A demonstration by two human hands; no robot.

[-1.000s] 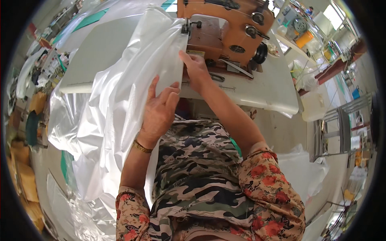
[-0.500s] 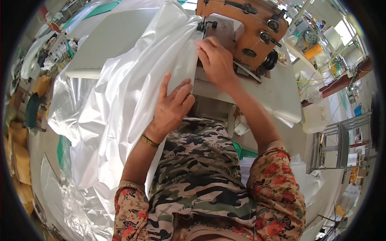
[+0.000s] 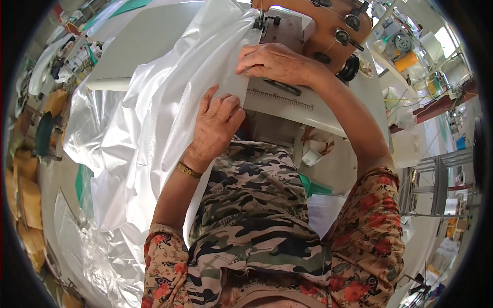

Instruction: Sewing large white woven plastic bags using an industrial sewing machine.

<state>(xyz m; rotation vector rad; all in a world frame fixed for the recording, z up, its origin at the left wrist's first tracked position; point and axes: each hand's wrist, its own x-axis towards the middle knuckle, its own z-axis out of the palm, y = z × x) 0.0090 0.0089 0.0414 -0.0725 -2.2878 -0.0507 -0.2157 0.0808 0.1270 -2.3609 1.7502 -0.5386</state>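
Observation:
A large glossy white plastic-like sheet (image 3: 169,102) lies in folds over the left of the sewing table and hangs down beside my lap. Its upper end runs to the presser foot (image 3: 260,23) of an orange-brown sewing machine (image 3: 334,25). My left hand (image 3: 218,120) rests at the sheet's near right edge, little finger stretched out and the other fingers curled over the material. Farther up, just short of the presser foot, my right hand (image 3: 272,62) has its fingertips pressed together on the same edge. Its thumb is mostly hidden.
The pale sewing table (image 3: 354,120) carries a ruler strip (image 3: 280,99) and a dark slotted plate (image 3: 282,86) near its front edge. A black handwheel (image 3: 349,68) sticks out at the machine's right. Metal frames (image 3: 436,179) stand at the right, orange-tan bundles (image 3: 28,205) at the far left.
My right hand has come down and left from beside the presser foot onto the sheet's edge, its elbow swinging outward. My left hand has shifted slightly upward. The view has moved a little.

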